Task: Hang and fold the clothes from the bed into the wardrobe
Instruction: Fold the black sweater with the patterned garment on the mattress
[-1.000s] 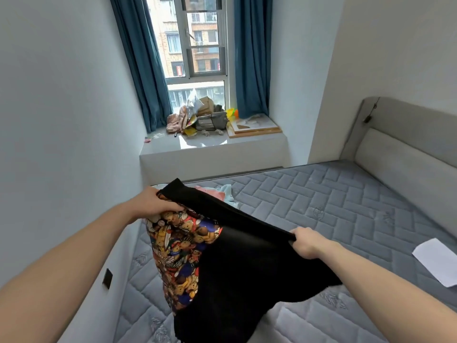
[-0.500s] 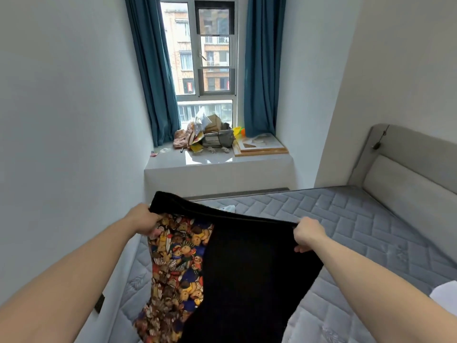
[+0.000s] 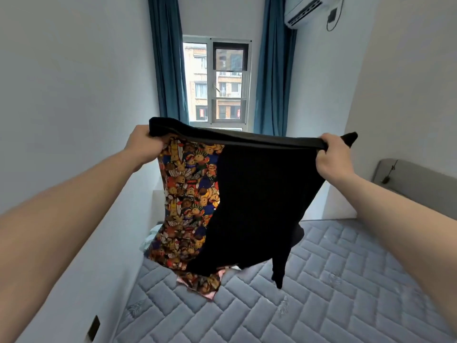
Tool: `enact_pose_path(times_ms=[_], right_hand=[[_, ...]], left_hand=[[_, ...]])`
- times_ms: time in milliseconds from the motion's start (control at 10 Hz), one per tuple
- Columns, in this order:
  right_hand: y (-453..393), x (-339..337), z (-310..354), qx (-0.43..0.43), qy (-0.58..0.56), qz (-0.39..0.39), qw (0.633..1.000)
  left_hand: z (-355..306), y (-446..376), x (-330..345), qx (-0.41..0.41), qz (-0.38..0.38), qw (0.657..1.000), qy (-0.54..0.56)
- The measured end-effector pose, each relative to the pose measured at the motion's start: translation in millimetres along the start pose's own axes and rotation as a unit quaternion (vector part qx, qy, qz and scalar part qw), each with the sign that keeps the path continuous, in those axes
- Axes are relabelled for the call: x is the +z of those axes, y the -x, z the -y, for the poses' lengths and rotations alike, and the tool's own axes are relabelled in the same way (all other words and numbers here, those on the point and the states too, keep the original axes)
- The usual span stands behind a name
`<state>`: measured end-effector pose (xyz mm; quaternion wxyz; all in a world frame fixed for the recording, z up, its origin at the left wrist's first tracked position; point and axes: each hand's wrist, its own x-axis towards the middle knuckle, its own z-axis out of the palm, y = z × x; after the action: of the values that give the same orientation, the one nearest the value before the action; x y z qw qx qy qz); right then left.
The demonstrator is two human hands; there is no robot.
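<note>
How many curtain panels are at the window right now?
2: one teal curtain panel hangs left of the window, the other curtain panel right of it. The held black garment hides their lower ends.

I saw the garment held up in front of the camera, between the 2 hands: the left hand at its left top corner, the right hand at its right top corner. It hung above the mattress, its lower edge near other clothes lying on the mattress. Behind it stood the window, with 1 curtain on each side. The headboard lay to the right, the air conditioner high on the right.
</note>
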<state>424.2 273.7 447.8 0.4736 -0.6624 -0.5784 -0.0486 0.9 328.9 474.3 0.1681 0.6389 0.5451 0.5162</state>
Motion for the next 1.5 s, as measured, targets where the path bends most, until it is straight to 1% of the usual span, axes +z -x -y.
enact_pose_path(times_ms=[100,200,300,400,500,600,700,800,900,1000,1100,1200,1300,1400,1500], right_hand=[[21.1,-12.7,-4.9,-0.038,0.016,-0.002,0.999],[53.8,-13.8,-20.4,-0.038,0.043,0.015,0.998],[124.2,-2.3,-61.0,-0.014,0.099,0.068,0.993],[194.5,13.1,-100.2,0.016,0.154,0.145,0.977],[298.5,32.5,-142.5,0.04,0.183,0.236,0.953],[390.9,43.8,-168.4,0.086,0.212,0.349,0.909],[461.3,42.6,-185.2,0.113,0.243,0.433,0.861],[508.1,52.3,-203.2,0.236,0.22,0.489,0.811],[539.1,51.9,-215.9,0.243,0.21,0.566,0.759],[601.1,28.8,-218.1,0.078,0.253,0.675,0.689],[612.5,11.1,-216.9,0.206,0.218,0.688,0.66],[627.6,-0.9,-214.0,0.189,0.274,0.695,0.637],[637.8,-23.4,-219.3,0.237,0.261,0.666,0.657],[628.7,-23.5,-215.9,0.253,0.252,0.672,0.649],[612.8,-11.3,-206.8,0.258,0.231,0.653,0.674]], left_hand=[[1.7,17.5,-4.0,0.028,0.013,0.999,-0.009],[14.7,49.9,-3.0,0.028,0.037,0.998,-0.034],[58.1,115.7,0.9,0.043,0.117,0.987,-0.104],[102.4,179.5,8.1,0.047,0.167,0.979,-0.109],[165.4,272.6,25.6,-0.015,0.242,0.964,-0.106],[231.1,366.8,39.6,-0.121,0.294,0.934,-0.163],[258.5,434.4,44.9,-0.176,0.365,0.895,-0.188],[280.5,514.8,48.1,-0.24,0.431,0.833,-0.25],[282.2,561.0,49.5,-0.279,0.466,0.796,-0.267],[274.8,604.7,50.4,-0.317,0.492,0.758,-0.288],[268.6,637.2,48.9,-0.343,0.497,0.738,-0.3],[264.6,655.6,48.7,-0.36,0.51,0.717,-0.311],[259.5,669.4,52.7,-0.38,0.515,0.697,-0.323],[254.7,673.2,54.2,-0.386,0.517,0.689,-0.331],[253.4,664.1,55.2,-0.384,0.508,0.697,-0.331]])
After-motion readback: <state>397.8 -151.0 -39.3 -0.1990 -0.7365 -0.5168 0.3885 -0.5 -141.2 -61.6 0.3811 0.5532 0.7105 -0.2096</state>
